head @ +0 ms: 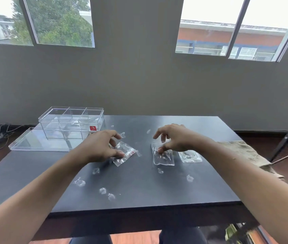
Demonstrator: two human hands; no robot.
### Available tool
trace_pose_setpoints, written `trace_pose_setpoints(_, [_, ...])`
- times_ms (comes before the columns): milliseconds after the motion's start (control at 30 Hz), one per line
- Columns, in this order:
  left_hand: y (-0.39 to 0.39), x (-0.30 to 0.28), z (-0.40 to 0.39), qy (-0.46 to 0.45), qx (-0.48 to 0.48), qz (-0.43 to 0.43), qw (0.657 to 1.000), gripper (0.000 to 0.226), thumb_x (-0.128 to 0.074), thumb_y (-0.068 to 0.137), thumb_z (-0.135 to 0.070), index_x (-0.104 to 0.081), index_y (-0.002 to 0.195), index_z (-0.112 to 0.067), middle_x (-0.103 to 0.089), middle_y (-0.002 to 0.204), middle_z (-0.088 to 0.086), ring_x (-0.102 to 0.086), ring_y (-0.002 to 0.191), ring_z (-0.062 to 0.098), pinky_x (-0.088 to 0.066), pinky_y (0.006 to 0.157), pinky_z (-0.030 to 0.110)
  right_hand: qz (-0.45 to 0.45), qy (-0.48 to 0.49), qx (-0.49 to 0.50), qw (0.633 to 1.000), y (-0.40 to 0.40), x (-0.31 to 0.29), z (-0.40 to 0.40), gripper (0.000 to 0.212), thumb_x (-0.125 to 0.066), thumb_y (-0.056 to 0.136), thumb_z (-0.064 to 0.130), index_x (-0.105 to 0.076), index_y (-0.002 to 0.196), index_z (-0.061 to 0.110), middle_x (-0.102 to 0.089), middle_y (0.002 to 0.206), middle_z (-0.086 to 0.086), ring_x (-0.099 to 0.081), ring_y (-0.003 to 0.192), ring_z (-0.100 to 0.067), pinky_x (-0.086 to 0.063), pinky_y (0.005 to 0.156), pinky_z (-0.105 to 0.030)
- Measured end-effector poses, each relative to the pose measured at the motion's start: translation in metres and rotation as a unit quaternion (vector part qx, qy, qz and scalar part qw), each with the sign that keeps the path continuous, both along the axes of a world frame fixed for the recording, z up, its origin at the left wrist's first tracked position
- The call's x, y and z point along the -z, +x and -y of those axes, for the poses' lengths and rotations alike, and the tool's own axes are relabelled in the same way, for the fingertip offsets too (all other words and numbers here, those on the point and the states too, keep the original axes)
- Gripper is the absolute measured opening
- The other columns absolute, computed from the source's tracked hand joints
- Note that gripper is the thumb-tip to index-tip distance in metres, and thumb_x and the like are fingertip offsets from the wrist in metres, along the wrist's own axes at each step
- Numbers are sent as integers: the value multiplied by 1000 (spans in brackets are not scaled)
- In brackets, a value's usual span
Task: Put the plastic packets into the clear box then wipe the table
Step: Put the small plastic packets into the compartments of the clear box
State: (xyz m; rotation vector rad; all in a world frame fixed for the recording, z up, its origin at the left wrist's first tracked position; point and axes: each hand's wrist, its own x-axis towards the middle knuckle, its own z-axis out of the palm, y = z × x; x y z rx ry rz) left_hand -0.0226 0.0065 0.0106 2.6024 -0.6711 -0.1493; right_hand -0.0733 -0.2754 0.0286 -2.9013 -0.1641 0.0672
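Both bare forearms reach in from the near edge over a dark counter (175, 187), palms down, hands side by side near the counter's middle.

L hand (101, 147) is arched above a crinkled clear plastic packet w/ a red mark (124, 153); R hand (175, 138) is arched above a second clear packet (162, 156). A third packet (190, 156) lies flat just right of the second, under the R wrist, not touched.

Around them: small water drops (79, 182) are scattered across the counter, mostly toward the near edge and between the hands. At the far left corner stands the clear box (72, 121), open, w/ inner dividers and a red label on its front wall. Its clear lid (39, 142) lies flat beside it, overhanging the counter's left edge. A dirty beige cloth (245, 152) sits at the right edge, partly hidden by the R forearm. Behind: grey wall, windows.

L fingers (116, 136): thumb and curled fingers pinch the packet's left edge, lifting that side slightly. R fingers (159, 133): thumb tip presses on the second packet, index and others spread and raised above it; not closed around it, so touching only.

All three packets are on the counter, outside the box.
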Motion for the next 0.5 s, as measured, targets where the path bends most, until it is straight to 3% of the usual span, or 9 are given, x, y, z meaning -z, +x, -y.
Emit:
trace_pose_setpoints(167, [6,1,1,-52,-36,-47,997,72,-93,64,-38,-58,126,-31,-67,107,-1,-66,81,5,-46,75,22,26,-15,9,1000,3,2,-1,10,-77,86,37,-68,89,36,-61,93,11,-50,95,-12,-35,99,-42])
trace_pose_setpoints(267, [5,3,2,-93,-54,-52,993,61,-93,68,-27,-63,121,-26,-70,99,-2,-68,77,9,-46,68,15,33,-2,14,999,3,0,2,10,-73,90,39,-64,86,36,-59,94,14,-50,96,-11,-35,97,-42])
trace_pose_setpoints(367, [6,3,1,-122,-68,-59,988,50,-89,73,-21,-65,117,-24,-73,92,-3,-69,76,9,-48,68,18,25,33,13,999,5,-6,6,15,-72,90,41,-60,81,38,-64,90,18,-59,93,-10,-42,95,-40])
trace_pose_setpoints(500, [9,-1,-3,-133,-65,-70,987,44,-86,77,-20,-65,116,-27,-77,85,-6,-72,81,10,-56,83,29,38,111,11,993,12,-17,4,9,-73,91,32,-65,87,31,-71,90,10,-66,89,-12,-52,83,-35])
